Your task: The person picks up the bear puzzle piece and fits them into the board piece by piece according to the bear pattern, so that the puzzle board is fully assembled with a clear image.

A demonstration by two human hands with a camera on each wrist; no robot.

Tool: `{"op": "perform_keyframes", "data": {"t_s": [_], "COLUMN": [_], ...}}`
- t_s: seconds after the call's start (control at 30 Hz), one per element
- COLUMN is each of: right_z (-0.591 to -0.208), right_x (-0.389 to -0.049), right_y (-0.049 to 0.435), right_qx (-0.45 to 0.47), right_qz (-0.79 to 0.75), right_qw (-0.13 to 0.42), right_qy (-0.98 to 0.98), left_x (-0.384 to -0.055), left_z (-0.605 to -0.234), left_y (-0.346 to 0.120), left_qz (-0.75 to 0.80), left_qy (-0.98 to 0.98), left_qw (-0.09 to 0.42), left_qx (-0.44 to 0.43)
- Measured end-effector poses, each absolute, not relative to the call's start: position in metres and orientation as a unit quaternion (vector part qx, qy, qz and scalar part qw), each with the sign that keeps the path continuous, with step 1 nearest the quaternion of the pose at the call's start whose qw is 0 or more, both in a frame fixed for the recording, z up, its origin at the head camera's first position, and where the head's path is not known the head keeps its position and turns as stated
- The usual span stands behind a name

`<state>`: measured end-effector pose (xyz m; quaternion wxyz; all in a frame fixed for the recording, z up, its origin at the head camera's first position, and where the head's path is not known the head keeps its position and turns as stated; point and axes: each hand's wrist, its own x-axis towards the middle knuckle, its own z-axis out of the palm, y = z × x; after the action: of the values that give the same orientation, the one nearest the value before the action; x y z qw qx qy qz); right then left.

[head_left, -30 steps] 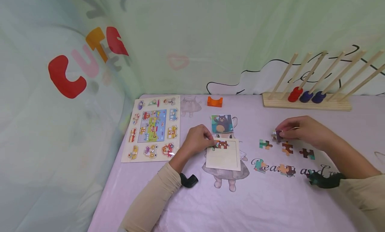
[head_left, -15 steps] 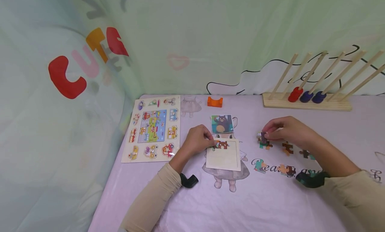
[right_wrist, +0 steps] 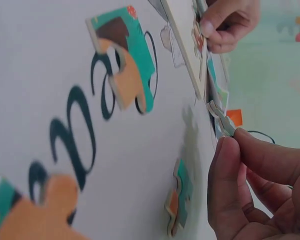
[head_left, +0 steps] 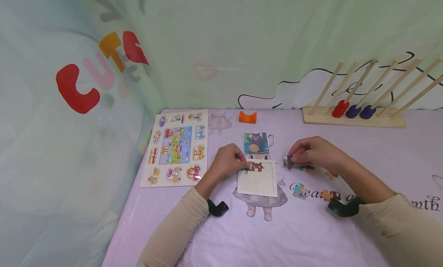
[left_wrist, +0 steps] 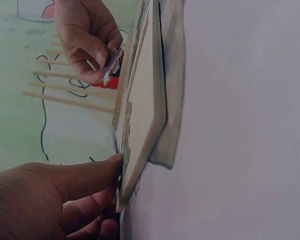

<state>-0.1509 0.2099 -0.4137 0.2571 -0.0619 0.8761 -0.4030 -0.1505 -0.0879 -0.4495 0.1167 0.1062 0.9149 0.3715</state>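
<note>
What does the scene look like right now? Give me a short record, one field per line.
Left hand: grips the far-left corner of the puzzle tray
Right hand: pinches a puzzle piece above the table
In tray: bear-head pieces, along the far side
Loose pieces: on the table, right of the tray
Bear card: just beyond the tray
Farther back: orange block, wooden rod rack
Far left: vehicle puzzle

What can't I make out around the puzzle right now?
Head view: part of the orange-brown piece, covered by the right arm.
Head view: part of the corner piece on the board, covered by the left hand.
Right wrist view: the face of the held piece in the right hand, turned nearly edge-on.
Right wrist view: the nearest piece, blurred and cut off by the frame.
</note>
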Motion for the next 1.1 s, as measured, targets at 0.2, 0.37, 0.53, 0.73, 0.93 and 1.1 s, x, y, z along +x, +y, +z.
{"op": "perform_keyframes", "data": {"t_s": [0.2, 0.37, 0.53, 0.73, 0.93, 1.1], "right_z": [-0.414, -0.414, -0.415, -0.418, -0.420, -0.420], "right_x": [-0.151, -0.151, -0.150, -0.151, -0.150, -0.148], "right_y": [0.200, 0.193, 0.186, 0.179, 0.173, 0.169], "right_qx": [-0.063, -0.065, -0.072, -0.073, -0.077, -0.077], "right_qz": [-0.410, -0.424, -0.433, -0.439, -0.451, -0.453], "right_qw": [0.266, 0.271, 0.270, 0.273, 0.284, 0.286], "right_qy": [0.870, 0.862, 0.857, 0.853, 0.842, 0.841], "left_x": [-0.150, -0.150, -0.150, -0.150, -0.150, -0.150], "left_z": [-0.448, -0.448, -0.449, -0.449, -0.448, -0.449], "left_y": [-0.088, -0.088, -0.088, -0.088, -0.088, -0.088], "left_qz": [0.373, 0.374, 0.374, 0.372, 0.370, 0.367], "left_qy": [0.914, 0.914, 0.914, 0.915, 0.916, 0.916], "left_qw": [0.113, 0.116, 0.116, 0.113, 0.115, 0.115], "left_qx": [0.109, 0.107, 0.107, 0.109, 0.108, 0.110]}}
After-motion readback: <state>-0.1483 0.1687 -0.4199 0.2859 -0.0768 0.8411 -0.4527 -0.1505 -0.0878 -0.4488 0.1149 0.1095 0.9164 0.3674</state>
